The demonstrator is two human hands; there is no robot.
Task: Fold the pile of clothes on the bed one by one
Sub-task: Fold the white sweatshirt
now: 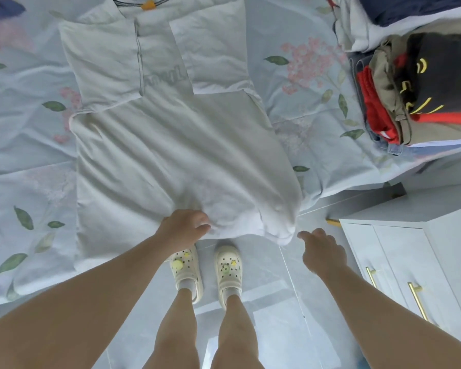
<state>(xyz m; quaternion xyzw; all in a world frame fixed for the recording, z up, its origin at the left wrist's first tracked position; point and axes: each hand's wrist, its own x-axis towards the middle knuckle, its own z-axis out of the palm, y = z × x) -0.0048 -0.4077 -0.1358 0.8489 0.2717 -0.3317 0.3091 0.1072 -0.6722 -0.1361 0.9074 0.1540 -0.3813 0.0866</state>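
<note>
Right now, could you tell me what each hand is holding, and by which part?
The left hand grips the pale shirt at its bottom hem; the right hand holds nothing.

A pale grey shirt (171, 145) lies flat on the bed (sleeves folded in), hem overhanging.

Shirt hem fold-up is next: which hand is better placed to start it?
Left. The left hand grips the shirt at its hem, with fabric bunched around the fingers. The right hand hovers open beside the drooping corner, not touching the fabric.
</note>
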